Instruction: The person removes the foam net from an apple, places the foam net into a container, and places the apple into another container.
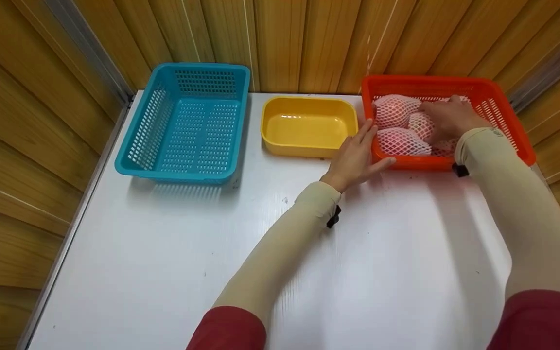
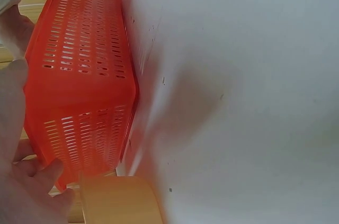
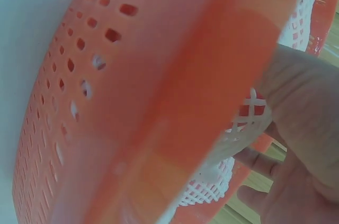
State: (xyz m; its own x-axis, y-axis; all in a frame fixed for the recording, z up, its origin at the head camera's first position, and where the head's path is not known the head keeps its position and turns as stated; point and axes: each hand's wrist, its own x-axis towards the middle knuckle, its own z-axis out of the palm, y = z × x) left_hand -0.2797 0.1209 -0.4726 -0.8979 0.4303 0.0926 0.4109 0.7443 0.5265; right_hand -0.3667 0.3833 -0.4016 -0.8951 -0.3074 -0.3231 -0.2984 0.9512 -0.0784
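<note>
A red basket (image 1: 491,160) at the back right holds several round, reddish fruits (image 1: 396,111) in white foam nets. My right hand (image 1: 450,116) reaches down into it, thumb and fingers bent about a netted fruit (image 3: 249,121); the fingertips are partly hidden. My left hand (image 1: 353,158) rests on the basket's near left corner, with straight fingers along the left side and the thumb over the front rim. In the left wrist view, fingers (image 2: 50,173) touch the basket's perforated wall (image 2: 87,134). The fruit's exact kind is hard to tell through the nets.
A yellow tub (image 1: 304,129) with nothing in it stands just left of the red basket. Farther left is a blue perforated basket (image 1: 234,146), also holding nothing. Wooden-looking panels (image 1: 280,43) enclose the white table (image 1: 163,262) at the back and sides.
</note>
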